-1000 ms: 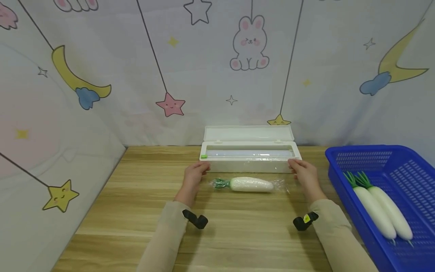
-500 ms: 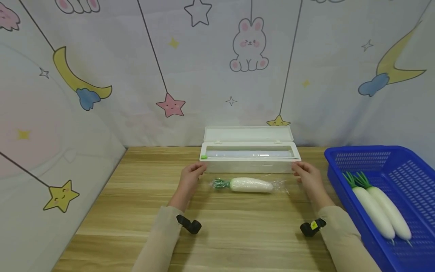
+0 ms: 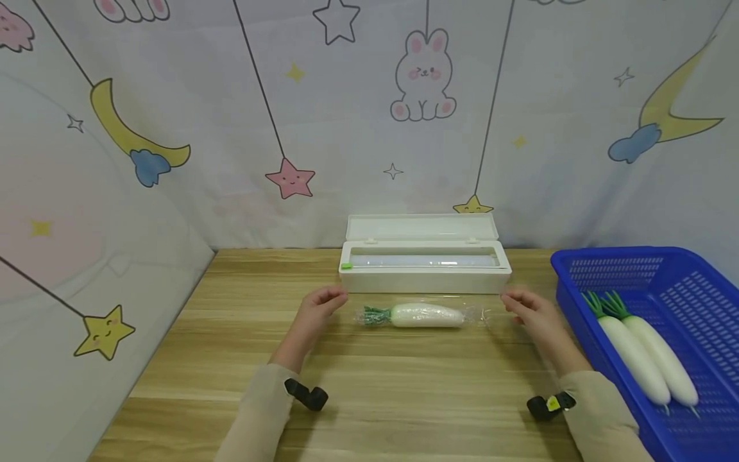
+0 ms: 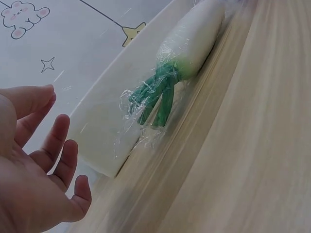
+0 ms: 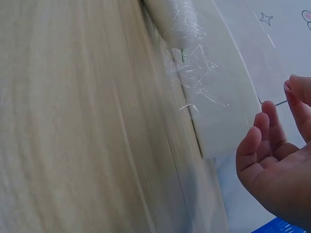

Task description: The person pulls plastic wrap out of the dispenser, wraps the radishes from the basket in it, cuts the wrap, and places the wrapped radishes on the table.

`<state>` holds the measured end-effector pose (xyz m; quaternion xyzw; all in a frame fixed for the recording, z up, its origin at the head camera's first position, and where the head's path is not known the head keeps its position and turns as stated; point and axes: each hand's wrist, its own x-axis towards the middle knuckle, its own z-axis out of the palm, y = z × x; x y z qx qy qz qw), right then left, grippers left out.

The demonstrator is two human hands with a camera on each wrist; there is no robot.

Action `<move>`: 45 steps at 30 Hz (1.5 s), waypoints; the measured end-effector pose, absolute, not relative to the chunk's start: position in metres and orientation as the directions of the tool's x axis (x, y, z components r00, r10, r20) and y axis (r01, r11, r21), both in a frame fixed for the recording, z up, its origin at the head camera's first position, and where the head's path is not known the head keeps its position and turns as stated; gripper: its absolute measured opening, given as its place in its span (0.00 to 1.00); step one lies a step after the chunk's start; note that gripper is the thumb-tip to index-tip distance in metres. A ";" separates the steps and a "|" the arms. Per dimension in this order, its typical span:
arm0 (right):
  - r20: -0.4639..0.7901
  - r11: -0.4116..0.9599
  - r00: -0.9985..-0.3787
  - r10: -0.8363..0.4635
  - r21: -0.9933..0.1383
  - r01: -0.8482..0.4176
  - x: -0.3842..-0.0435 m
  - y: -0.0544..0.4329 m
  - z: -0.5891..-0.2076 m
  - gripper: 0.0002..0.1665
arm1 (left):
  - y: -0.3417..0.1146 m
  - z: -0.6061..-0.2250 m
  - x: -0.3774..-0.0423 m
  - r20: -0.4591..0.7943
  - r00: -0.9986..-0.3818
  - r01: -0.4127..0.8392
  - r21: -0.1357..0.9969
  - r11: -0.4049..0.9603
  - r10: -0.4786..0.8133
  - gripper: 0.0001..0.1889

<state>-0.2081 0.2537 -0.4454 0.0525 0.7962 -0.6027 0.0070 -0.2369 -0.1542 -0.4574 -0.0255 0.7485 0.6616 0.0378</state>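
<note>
A clear sheet of cling film (image 4: 68,88) shows as faint glints between my hands, in front of the white film dispenser (image 3: 424,282). My left hand (image 3: 314,311) pinches one corner between thumb and forefinger, its other fingers loosely bent. On the other side my right hand (image 3: 535,316) pinches the opposite corner the same way. Below and between the hands, a white radish (image 3: 427,315) with green stalks lies on the table, wrapped in film with crumpled ends. The dispenser's lid (image 3: 421,227) stands raised, and a film roll (image 3: 424,260) sits inside.
A blue plastic basket (image 3: 583,346) stands at the right with two unwrapped radishes (image 3: 652,362) in it. Behind the wooden table (image 3: 404,398) hangs a white curtain (image 3: 358,128) printed with cartoon figures. A green slider (image 3: 346,265) sits at the dispenser's left end.
Both hands have drawn back from the dispenser's front edge toward the body and spread slightly apart, pulling the film out with them. The wrapped radish and dispenser have stayed put.
</note>
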 end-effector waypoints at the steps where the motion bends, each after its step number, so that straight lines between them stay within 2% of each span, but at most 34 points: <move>1: -0.072 0.283 -0.995 0.066 -0.955 0.088 -0.207 0.254 -0.446 0.17 | -0.155 -0.458 -0.236 -0.092 -0.996 -0.089 0.989 0.118 0.019 0.14; 5: -0.059 0.362 -0.998 0.028 -0.930 0.065 -0.200 0.256 -0.449 0.22 | -0.159 -0.459 -0.230 -0.102 -0.993 -0.093 0.987 0.130 0.061 0.13; 9: -0.054 0.382 -0.999 -0.001 -0.923 0.049 -0.194 0.257 -0.452 0.24 | -0.163 -0.461 -0.224 -0.092 -0.989 -0.070 0.980 0.187 0.112 0.11; 16: -0.054 0.411 -0.998 -0.045 -0.911 0.031 -0.191 0.261 -0.463 0.20 | -0.167 -0.469 -0.222 -0.074 -0.986 -0.034 0.965 0.259 0.148 0.07; 20: -0.021 0.444 -0.996 -0.092 -0.896 -0.022 -0.192 0.263 -0.469 0.17 | -0.166 -0.474 -0.219 -0.043 -0.988 -0.001 0.961 0.275 0.147 0.06; 29: 0.109 0.595 -0.979 -0.170 -0.781 -0.190 -0.199 0.261 -0.476 0.09 | -0.165 -0.482 -0.215 0.207 -0.952 0.276 0.899 0.341 0.225 0.04; 36: 0.108 0.710 -0.978 -0.177 -0.674 -0.203 -0.205 0.253 -0.473 0.08 | -0.160 -0.481 -0.217 0.108 -0.979 0.183 0.842 0.508 0.173 0.03; 45: 0.066 0.745 -0.985 -0.162 -0.646 -0.166 -0.207 0.249 -0.471 0.09 | -0.158 -0.481 -0.219 0.089 -0.981 0.174 0.796 0.580 0.172 0.02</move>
